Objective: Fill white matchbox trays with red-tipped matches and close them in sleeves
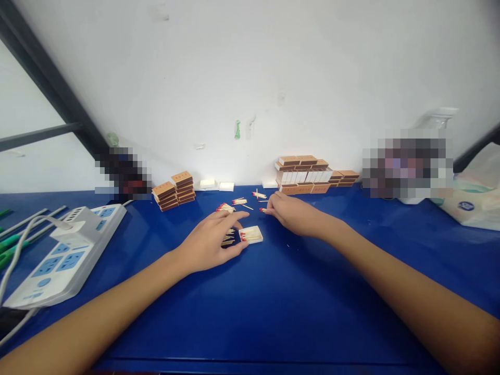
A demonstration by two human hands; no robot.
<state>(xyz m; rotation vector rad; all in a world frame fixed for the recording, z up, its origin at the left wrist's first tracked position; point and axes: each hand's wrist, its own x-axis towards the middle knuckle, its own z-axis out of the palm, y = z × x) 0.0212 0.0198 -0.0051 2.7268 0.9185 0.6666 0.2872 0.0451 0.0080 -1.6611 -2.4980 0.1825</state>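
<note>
A small white matchbox tray (255, 234) lies on the blue table with several red-headed matches inside. My left hand (213, 237) is at its left end, thumb and a finger against the tray's sides, index finger stretched out above. Behind and under that hand lie loose matches (227, 240), partly hidden by the fingers. My right hand (291, 212) is farther right and slightly deeper, its fingertips pinched on matches whose red heads (262, 210) stick out to the left. Just beyond are small groups of loose matches (239, 201).
Closed matchboxes (174, 191) are stacked at the back left, and a larger stack (302, 177) stands by the wall. White trays (226, 186) sit between them. A power strip (66, 260) with cables lies left, beside green-handled tools (15, 245). A tissue pack (474, 195) is at the right.
</note>
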